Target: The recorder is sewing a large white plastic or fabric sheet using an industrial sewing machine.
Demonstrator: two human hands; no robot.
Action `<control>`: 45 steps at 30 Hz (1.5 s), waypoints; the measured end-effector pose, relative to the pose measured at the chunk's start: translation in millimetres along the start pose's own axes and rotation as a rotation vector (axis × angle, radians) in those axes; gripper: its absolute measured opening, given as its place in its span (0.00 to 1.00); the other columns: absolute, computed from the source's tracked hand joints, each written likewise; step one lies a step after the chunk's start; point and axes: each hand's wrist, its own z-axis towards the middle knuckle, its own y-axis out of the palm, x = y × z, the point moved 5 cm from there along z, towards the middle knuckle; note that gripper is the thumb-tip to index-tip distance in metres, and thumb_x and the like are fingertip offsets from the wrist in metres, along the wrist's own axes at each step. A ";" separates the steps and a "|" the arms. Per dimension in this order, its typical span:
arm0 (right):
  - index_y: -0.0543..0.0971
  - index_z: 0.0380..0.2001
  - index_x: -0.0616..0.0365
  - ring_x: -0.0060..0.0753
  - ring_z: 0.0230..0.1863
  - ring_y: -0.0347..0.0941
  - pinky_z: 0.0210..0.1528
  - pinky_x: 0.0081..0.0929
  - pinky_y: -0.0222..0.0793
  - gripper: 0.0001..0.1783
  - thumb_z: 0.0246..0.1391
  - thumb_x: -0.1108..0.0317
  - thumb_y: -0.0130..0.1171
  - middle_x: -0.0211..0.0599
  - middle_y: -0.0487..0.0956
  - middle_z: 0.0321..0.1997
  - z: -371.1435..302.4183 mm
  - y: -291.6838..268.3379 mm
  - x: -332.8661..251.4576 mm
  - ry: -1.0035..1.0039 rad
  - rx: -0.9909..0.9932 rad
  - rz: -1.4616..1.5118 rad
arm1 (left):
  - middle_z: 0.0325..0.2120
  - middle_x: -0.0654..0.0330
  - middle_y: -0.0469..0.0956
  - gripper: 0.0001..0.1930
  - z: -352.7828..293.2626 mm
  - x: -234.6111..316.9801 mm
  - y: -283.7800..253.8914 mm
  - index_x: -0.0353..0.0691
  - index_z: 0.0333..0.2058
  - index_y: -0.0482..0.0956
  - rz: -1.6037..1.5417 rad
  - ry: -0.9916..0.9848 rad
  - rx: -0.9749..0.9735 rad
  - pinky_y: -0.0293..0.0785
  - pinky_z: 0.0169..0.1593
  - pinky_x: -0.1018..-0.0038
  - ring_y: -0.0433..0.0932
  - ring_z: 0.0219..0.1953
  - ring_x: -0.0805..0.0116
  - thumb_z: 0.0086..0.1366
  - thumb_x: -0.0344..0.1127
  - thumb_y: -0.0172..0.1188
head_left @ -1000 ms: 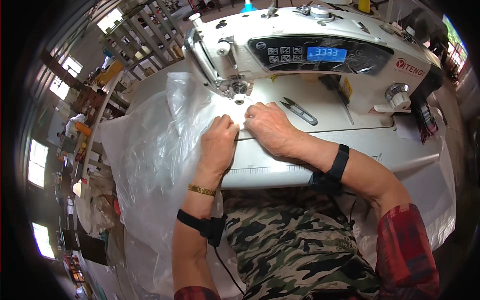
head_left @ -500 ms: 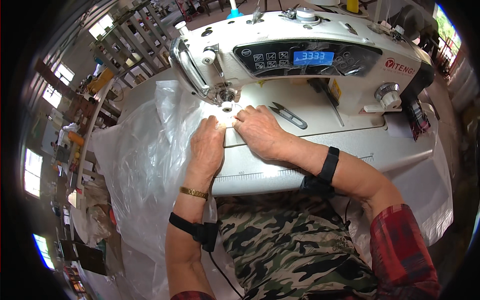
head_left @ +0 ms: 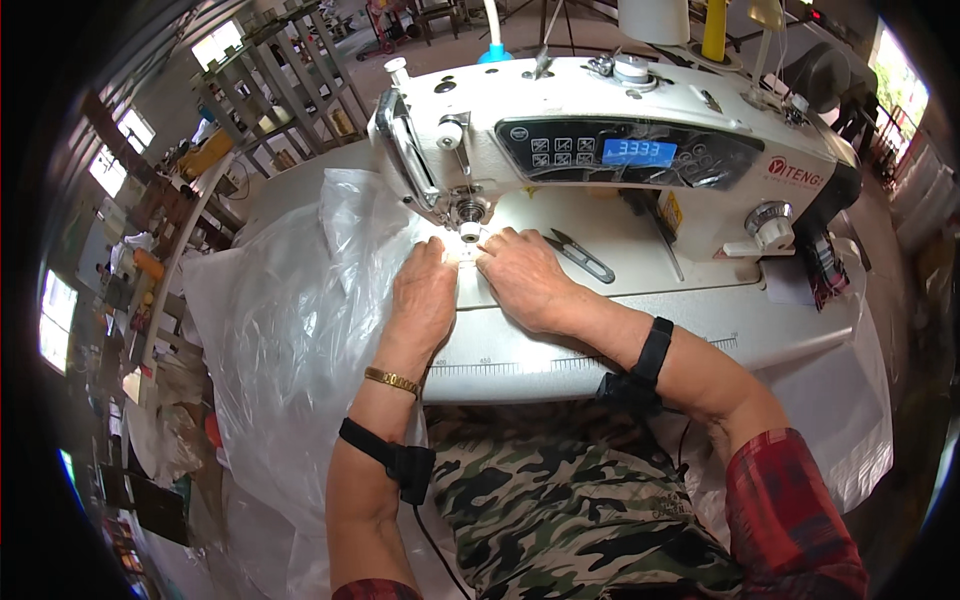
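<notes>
A white industrial sewing machine [head_left: 640, 150] stands on a white table [head_left: 600, 340]. My left hand [head_left: 422, 300] lies flat, palm down, on a small white piece [head_left: 468, 272] just left of the needle [head_left: 470, 232]. My right hand [head_left: 525, 280] presses the same piece from the right, fingertips close to the presser foot. The piece is mostly hidden under both hands. A gold bracelet and a black strap sit on my left forearm, and a black band wraps my right one.
Black thread snips [head_left: 580, 255] lie on the machine bed right of my right hand. A large clear plastic sheet [head_left: 290, 330] drapes over the table's left side. Metal shelving [head_left: 270, 90] stands at the far left. Thread cones [head_left: 715, 25] rise behind the machine.
Both hands have slid the piece closer under the needle; the view has shifted so the machine sits lower in the picture. The grip is unchanged.
</notes>
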 end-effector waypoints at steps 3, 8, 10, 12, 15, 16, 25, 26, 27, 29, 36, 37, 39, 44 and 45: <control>0.80 0.33 0.61 0.44 0.49 0.71 0.52 0.41 0.65 0.08 0.52 0.72 0.52 0.42 0.77 0.41 0.6 -0.8 -0.6 0.000 -0.017 0.004 | 0.38 0.46 0.74 0.07 0.1 0.7 -0.7 0.29 0.31 0.79 0.009 -0.004 -0.021 0.74 0.46 0.59 0.73 0.41 0.51 0.57 0.25 0.53; 0.78 0.32 0.61 0.45 0.51 0.69 0.55 0.43 0.64 0.07 0.53 0.72 0.51 0.43 0.76 0.42 2.3 0.0 1.0 0.017 -0.034 0.012 | 0.36 0.46 0.73 0.06 2.8 2.0 1.1 0.29 0.29 0.78 -0.019 0.004 -0.020 0.74 0.46 0.59 0.73 0.41 0.50 0.54 0.21 0.53; 0.78 0.32 0.61 0.45 0.51 0.69 0.54 0.43 0.64 0.07 0.53 0.72 0.51 0.43 0.76 0.42 2.6 -2.1 0.0 0.017 -0.041 0.017 | 0.36 0.45 0.73 0.06 1.7 0.7 3.3 0.28 0.27 0.78 -0.009 0.015 -0.018 0.74 0.47 0.59 0.73 0.41 0.50 0.52 0.20 0.53; 0.78 0.32 0.61 0.45 0.51 0.69 0.54 0.43 0.64 0.07 0.53 0.72 0.51 0.43 0.76 0.41 4.1 -3.7 0.1 0.021 -0.048 0.023 | 0.36 0.45 0.73 0.05 1.8 -0.3 4.9 0.28 0.27 0.78 0.010 0.019 -0.020 0.74 0.47 0.60 0.73 0.41 0.50 0.51 0.20 0.53; 0.78 0.32 0.62 0.45 0.51 0.70 0.53 0.44 0.65 0.08 0.53 0.71 0.52 0.45 0.76 0.41 6.5 -0.6 1.8 0.041 -0.107 -0.011 | 0.37 0.45 0.73 0.05 4.7 1.0 6.8 0.28 0.25 0.78 0.029 0.019 -0.026 0.74 0.47 0.60 0.73 0.42 0.51 0.51 0.20 0.54; 0.78 0.32 0.62 0.45 0.51 0.70 0.53 0.44 0.65 0.08 0.52 0.71 0.52 0.45 0.76 0.41 7.4 -0.2 2.5 0.042 -0.082 -0.028 | 0.37 0.45 0.73 0.04 5.7 1.1 6.8 0.28 0.25 0.78 0.030 0.012 -0.028 0.74 0.47 0.60 0.73 0.42 0.51 0.50 0.20 0.54; 0.78 0.36 0.61 0.45 0.50 0.71 0.50 0.44 0.67 0.10 0.50 0.73 0.52 0.45 0.78 0.41 10.9 -3.7 1.1 0.034 -0.067 -0.071 | 0.37 0.48 0.73 0.09 5.3 -2.4 9.8 0.32 0.36 0.77 0.063 0.010 -0.049 0.73 0.46 0.58 0.73 0.41 0.51 0.56 0.21 0.52; 0.78 0.40 0.60 0.44 0.50 0.72 0.49 0.44 0.68 0.13 0.50 0.74 0.51 0.44 0.78 0.43 11.3 -3.0 -0.6 0.026 -0.095 -0.087 | 0.37 0.48 0.73 0.09 3.6 -2.8 9.7 0.32 0.36 0.77 0.068 0.005 -0.048 0.73 0.46 0.58 0.73 0.41 0.51 0.56 0.21 0.52; 0.78 0.40 0.60 0.44 0.50 0.72 0.49 0.44 0.68 0.13 0.50 0.74 0.51 0.44 0.78 0.43 11.8 -2.7 -1.3 0.016 -0.091 -0.085 | 0.37 0.48 0.73 0.09 2.9 -3.1 8.2 0.32 0.36 0.77 0.062 -0.003 -0.036 0.73 0.46 0.58 0.73 0.42 0.51 0.56 0.21 0.51; 0.78 0.40 0.60 0.44 0.50 0.72 0.50 0.43 0.67 0.13 0.50 0.74 0.51 0.43 0.78 0.43 10.0 -2.4 -3.7 0.002 -0.039 -0.055 | 0.38 0.48 0.73 0.09 -2.3 -4.3 3.3 0.32 0.36 0.77 0.068 -0.021 -0.020 0.73 0.46 0.58 0.73 0.42 0.50 0.57 0.21 0.51; 0.79 0.35 0.61 0.44 0.53 0.70 0.54 0.43 0.65 0.09 0.54 0.71 0.50 0.44 0.77 0.43 -3.1 -3.5 10.0 0.008 -0.077 -0.061 | 0.52 0.46 0.75 0.14 -5.1 -23.6 -91.7 0.36 0.47 0.80 -0.344 -0.274 -0.014 0.70 0.58 0.66 0.72 0.56 0.51 0.65 0.33 0.56; 0.78 0.34 0.62 0.44 0.53 0.70 0.55 0.43 0.64 0.09 0.55 0.71 0.50 0.44 0.77 0.43 -2.9 -3.6 10.3 -0.006 -0.076 -0.059 | 0.55 0.45 0.73 0.16 -12.8 -42.9 -109.5 0.36 0.51 0.79 -0.279 -0.353 0.013 0.68 0.60 0.66 0.70 0.59 0.50 0.65 0.34 0.57; 0.78 0.34 0.62 0.44 0.52 0.69 0.54 0.44 0.64 0.09 0.56 0.70 0.50 0.43 0.77 0.43 0.7 -2.2 4.9 -0.027 -0.023 -0.021 | 0.56 0.47 0.73 0.22 -51.4 -89.9 -123.5 0.36 0.54 0.76 0.182 -0.398 0.047 0.66 0.62 0.61 0.69 0.59 0.48 0.63 0.38 0.61; 0.77 0.38 0.59 0.44 0.49 0.70 0.52 0.44 0.64 0.10 0.59 0.65 0.50 0.43 0.75 0.41 -2.1 -7.4 11.0 -0.071 0.073 0.026 | 0.52 0.51 0.74 0.26 -132.9 -144.1 -85.1 0.37 0.52 0.75 0.217 -0.560 -0.070 0.67 0.58 0.58 0.71 0.55 0.51 0.60 0.45 0.66; 0.77 0.39 0.59 0.45 0.49 0.70 0.52 0.44 0.64 0.11 0.59 0.65 0.51 0.42 0.75 0.41 -0.6 -7.2 11.0 -0.086 0.091 0.030 | 0.50 0.52 0.74 0.26 -137.9 -142.2 -85.0 0.37 0.51 0.75 0.260 -0.592 -0.098 0.68 0.56 0.58 0.71 0.54 0.51 0.59 0.46 0.66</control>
